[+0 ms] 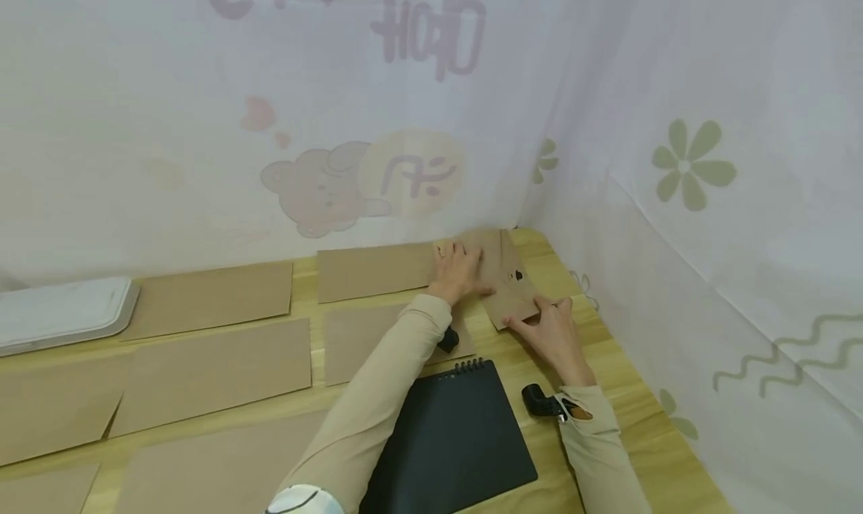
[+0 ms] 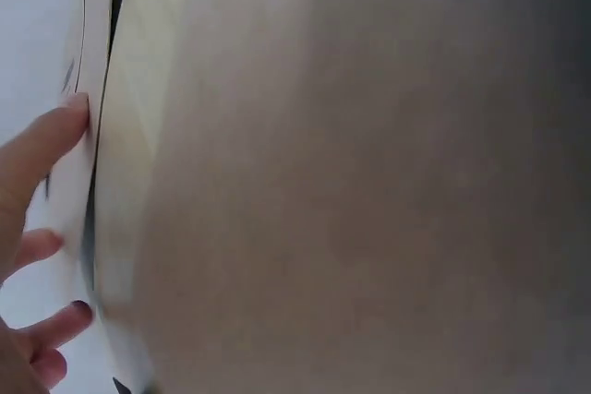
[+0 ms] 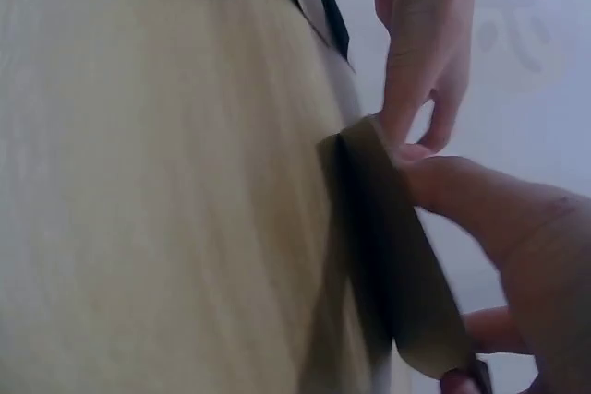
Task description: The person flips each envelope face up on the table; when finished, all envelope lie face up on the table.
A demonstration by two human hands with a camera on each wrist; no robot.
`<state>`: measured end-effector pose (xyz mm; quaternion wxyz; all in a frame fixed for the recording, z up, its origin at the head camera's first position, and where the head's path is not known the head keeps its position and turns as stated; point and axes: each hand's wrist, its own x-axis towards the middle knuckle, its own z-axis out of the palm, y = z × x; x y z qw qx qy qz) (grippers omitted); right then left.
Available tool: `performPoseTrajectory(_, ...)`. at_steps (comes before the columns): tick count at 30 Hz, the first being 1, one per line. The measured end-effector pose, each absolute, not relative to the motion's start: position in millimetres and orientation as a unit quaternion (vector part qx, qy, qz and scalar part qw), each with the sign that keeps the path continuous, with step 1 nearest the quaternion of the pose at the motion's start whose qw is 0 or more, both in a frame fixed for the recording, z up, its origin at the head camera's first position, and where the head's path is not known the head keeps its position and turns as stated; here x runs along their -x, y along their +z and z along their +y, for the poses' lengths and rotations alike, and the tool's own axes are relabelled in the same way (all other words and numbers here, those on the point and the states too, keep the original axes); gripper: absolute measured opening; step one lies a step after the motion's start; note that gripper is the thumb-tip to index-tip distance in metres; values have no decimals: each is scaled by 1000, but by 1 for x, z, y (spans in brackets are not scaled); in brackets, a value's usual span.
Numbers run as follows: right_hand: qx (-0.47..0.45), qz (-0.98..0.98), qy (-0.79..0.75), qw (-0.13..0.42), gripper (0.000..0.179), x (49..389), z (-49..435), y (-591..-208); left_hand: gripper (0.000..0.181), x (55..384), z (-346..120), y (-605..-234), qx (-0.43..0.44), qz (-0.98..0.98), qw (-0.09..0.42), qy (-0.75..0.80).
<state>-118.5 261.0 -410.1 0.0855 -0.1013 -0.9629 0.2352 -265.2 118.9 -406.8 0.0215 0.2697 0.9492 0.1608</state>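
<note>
At the table's far right corner lies a brown paper sheet (image 1: 502, 278) with a small dark mark printed on it. My left hand (image 1: 458, 274) rests on its left side with the fingers spread; in the left wrist view, straight fingertips (image 2: 69, 122) press on the paper. By its near end, the sheet is held in my right hand (image 1: 553, 338), thumb at the left and fingers at the right. The right wrist view shows this near end (image 3: 411, 256) bowed up from the wood. Another brown sheet (image 1: 377, 270) lies left of my left hand.
A black spiral notebook (image 1: 458, 431) lies between my forearms. More brown sheets (image 1: 222, 372) cover the left of the wooden table (image 1: 616, 394), with a white flat device (image 1: 64, 312) at the far left. Printed curtains (image 1: 168, 124) hang right behind the table and along its right edge.
</note>
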Motion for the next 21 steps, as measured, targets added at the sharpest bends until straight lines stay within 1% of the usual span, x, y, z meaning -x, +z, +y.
performPoseTrajectory(4,96,-969,217,68,77,120,260,-408,65,267,115,-404,-265,954,30,136)
performPoseTrajectory(10,77,-980,156,93,76,121,257,-410,64,265,114,-400,-259,962,26,80)
performPoseTrajectory(14,83,-979,167,88,75,125,255,-414,59,266,113,-398,-253,964,34,77)
performPoseTrajectory(18,87,-970,212,75,75,134,254,-415,42,273,104,-396,-248,962,-8,113)
performPoseTrajectory(21,99,-958,260,68,73,143,256,-413,34,279,90,-389,-238,957,-43,158)
